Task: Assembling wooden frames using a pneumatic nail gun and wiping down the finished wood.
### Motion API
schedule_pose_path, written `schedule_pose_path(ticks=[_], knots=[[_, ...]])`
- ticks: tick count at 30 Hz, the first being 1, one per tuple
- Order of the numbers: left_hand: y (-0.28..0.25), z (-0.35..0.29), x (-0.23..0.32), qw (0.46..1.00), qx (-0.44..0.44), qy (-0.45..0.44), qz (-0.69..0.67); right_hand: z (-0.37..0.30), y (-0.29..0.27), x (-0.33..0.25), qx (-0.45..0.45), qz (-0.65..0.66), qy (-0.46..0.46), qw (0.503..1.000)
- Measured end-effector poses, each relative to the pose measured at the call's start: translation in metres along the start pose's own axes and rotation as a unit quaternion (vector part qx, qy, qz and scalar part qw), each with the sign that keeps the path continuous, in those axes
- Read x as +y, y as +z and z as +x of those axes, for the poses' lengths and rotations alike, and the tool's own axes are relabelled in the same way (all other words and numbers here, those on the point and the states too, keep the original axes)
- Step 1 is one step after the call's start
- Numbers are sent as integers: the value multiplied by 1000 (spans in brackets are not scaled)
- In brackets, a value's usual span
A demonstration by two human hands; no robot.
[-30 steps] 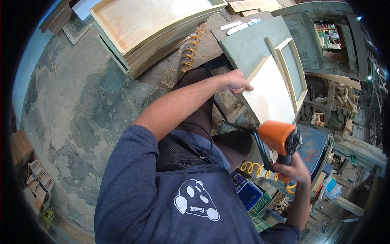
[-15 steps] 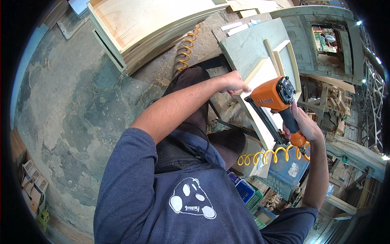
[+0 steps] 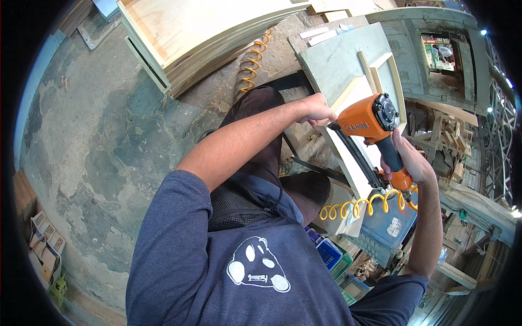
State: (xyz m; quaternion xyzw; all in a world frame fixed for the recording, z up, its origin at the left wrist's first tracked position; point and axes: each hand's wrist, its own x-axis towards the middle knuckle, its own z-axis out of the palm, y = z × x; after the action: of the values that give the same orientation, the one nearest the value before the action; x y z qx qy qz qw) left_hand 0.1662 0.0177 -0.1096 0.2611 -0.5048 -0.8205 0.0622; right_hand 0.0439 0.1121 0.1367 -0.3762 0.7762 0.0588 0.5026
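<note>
In my right hand (image 3: pixel 413 158) is an orange and black pneumatic nail gun (image 3: pixel 361 120), gripped by its dark handle. Its narrow magazine slants down toward me, and the nose end is close to the fingers of my left hand (image 3: pixel 317 108). Those fingers are closed at the near left corner of a pale wooden frame (image 3: pixel 353 93) with a white panel, partly hidden behind the gun. The frame lies on a grey-green worktable (image 3: pixel 340 62). A coiled yellow air hose (image 3: pixel 370 205) runs from the bottom of the gun's handle.
A stack of wooden trays or frames (image 3: pixel 212 41) stands at the far left. Another yellow coiled hose (image 3: pixel 251 68) hangs beside it. Below the worktable sit a blue box (image 3: pixel 387 223) and a green crate (image 3: pixel 341 265). Wood scraps (image 3: pixel 448 133) are heaped at the right.
The nail gun has risen slightly, its body tilting a little upward. My left hand stays at the frame's corner, and the whole view has shifted slightly.
</note>
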Motion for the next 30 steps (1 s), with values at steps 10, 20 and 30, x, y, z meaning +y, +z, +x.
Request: schedule_pose_path(ticks=[10, 20, 30], knots=[[0, 3, -1, 999, 1, -10, 37, 0, 2, -1, 14, 11, 18, 1000], [2, 10, -6, 999, 9, -12, 38, -1, 2, -6, 7, -13, 21, 1000], [2, 7, -4, 1000, 1, -6, 30, -1, 1, -7, 19, -45, 11, 999]])
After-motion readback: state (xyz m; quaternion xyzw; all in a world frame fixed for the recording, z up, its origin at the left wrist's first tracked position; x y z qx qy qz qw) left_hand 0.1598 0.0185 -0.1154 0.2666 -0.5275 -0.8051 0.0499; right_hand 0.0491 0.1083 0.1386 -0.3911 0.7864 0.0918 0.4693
